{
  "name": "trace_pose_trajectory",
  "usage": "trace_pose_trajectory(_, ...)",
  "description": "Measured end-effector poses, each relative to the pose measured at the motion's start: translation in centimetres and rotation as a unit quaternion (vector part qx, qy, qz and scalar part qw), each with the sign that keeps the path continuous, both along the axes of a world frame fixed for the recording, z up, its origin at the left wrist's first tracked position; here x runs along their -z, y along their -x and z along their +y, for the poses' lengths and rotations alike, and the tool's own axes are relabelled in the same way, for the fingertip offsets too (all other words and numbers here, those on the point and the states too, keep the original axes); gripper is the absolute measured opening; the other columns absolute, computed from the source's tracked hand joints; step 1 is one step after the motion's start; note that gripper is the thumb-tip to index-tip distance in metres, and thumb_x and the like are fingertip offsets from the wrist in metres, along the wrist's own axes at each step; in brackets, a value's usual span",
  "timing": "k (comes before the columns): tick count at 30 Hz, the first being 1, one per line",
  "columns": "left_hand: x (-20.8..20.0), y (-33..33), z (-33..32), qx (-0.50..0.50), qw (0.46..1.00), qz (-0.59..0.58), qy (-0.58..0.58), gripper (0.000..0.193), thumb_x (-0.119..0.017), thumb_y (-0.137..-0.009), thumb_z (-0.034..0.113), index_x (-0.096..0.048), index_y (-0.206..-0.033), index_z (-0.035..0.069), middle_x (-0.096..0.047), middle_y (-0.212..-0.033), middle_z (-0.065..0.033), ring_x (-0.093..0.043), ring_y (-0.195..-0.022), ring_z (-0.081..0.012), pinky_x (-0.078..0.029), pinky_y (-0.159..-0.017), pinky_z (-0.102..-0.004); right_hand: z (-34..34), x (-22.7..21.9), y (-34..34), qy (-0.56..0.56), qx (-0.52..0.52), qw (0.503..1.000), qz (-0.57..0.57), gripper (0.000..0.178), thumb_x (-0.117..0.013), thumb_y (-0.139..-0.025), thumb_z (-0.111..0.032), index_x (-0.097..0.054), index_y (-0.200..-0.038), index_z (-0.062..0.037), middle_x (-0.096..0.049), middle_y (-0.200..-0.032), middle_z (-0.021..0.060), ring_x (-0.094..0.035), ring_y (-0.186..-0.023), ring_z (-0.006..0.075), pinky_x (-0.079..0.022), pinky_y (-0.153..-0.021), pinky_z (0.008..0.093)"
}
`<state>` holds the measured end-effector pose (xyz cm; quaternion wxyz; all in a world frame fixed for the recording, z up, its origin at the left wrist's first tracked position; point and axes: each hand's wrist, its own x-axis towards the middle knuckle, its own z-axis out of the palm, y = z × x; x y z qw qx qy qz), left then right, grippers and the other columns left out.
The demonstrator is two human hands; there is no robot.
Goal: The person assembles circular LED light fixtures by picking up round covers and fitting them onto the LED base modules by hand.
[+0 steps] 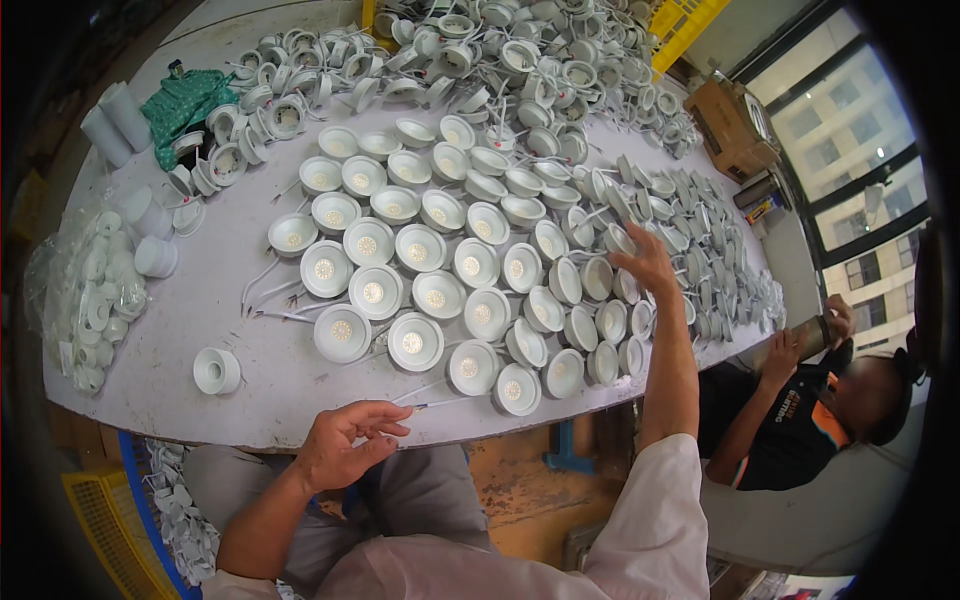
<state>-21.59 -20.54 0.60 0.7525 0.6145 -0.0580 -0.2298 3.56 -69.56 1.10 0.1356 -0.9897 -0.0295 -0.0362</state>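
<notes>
Round white lamp cups (413,342) stand in loose rows on the desk (215,315), to the right of a lone white ring (217,371); many of them face up, showing yellowish dotted discs. Also right of that ring, but nearer the person's lap, the left hand (352,438) is loosely curled, thumb and fingers apart, gripping nothing I can make out, its fingertips close by a thin wire (450,402). Well to the ring's right, the right hand (648,262) is over the lamps, fingers spread; whether they have hold of one I can't tell. Left of the ring slumps a clear bag (100,310) of white parts. Beyond the ring lies a green cloth (185,105). Far to its right, a co-worker (790,420) holds up a cylinder (815,338).
</notes>
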Motion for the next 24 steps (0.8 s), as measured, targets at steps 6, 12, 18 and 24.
trace_pose_trajectory(6, -0.5, 0.0, 0.2, -0.001, 1.0, -0.011, -0.014, 0.031, -0.058, -0.088, 0.002, -0.054, -0.118, -0.004, -0.06, -0.121, -0.0154, -0.062, -0.104, -0.022, -0.05, -0.083, -0.0296, 1.8, -2.4, 0.7, -0.013, -0.001, 0.999, -0.048, 0.066, -0.075, -0.067, -0.034, -0.057, -0.124, -0.0067, -0.056, -0.125, 0.0175, -0.05, -0.119, 0.0322, -0.037, -0.102, 0.04)
trace_pose_trajectory(12, -1.3, 0.0, 0.5, 0.006, 0.998, -0.039, -0.039, 0.033, -0.061, -0.086, 0.002, -0.055, -0.118, -0.001, -0.06, -0.122, -0.015, -0.063, -0.103, -0.0221, -0.05, -0.08, -0.0283, 9.7, -3.0, -3.3, -0.166, -0.004, 0.978, -0.129, 0.042, -0.069, -0.077, -0.023, -0.062, -0.113, -0.0018, -0.065, -0.109, 0.0155, -0.066, -0.089, 0.0251, -0.052, -0.079, 0.0353)
trace_pose_trajectory(18, -1.3, -0.6, 1.5, -0.012, 0.998, -0.043, -0.033, 0.035, -0.062, -0.084, 0.001, -0.055, -0.119, -0.001, -0.06, -0.122, -0.0163, -0.063, -0.103, -0.0215, -0.05, -0.077, -0.0273, 16.7, -1.3, -10.6, -0.104, -0.023, 0.98, -0.17, 0.033, -0.062, -0.081, -0.027, -0.067, -0.104, -0.0037, -0.069, -0.089, 0.0142, -0.067, -0.081, 0.0273, -0.052, -0.074, 0.035)
trace_pose_trajectory(24, -2.0, -1.3, 2.0, -0.036, 0.994, -0.082, -0.058, 0.036, -0.066, -0.081, 0.004, -0.058, -0.117, 0.002, -0.063, -0.118, -0.0115, -0.066, -0.09, -0.0156, -0.051, -0.069, -0.0254, 20.2, 1.7, -17.5, -0.068, 0.016, 0.995, -0.076, 0.039, -0.065, -0.075, -0.038, -0.07, -0.098, -0.0062, -0.069, -0.089, 0.0152, -0.066, -0.085, 0.0317, -0.05, -0.077, 0.0383)
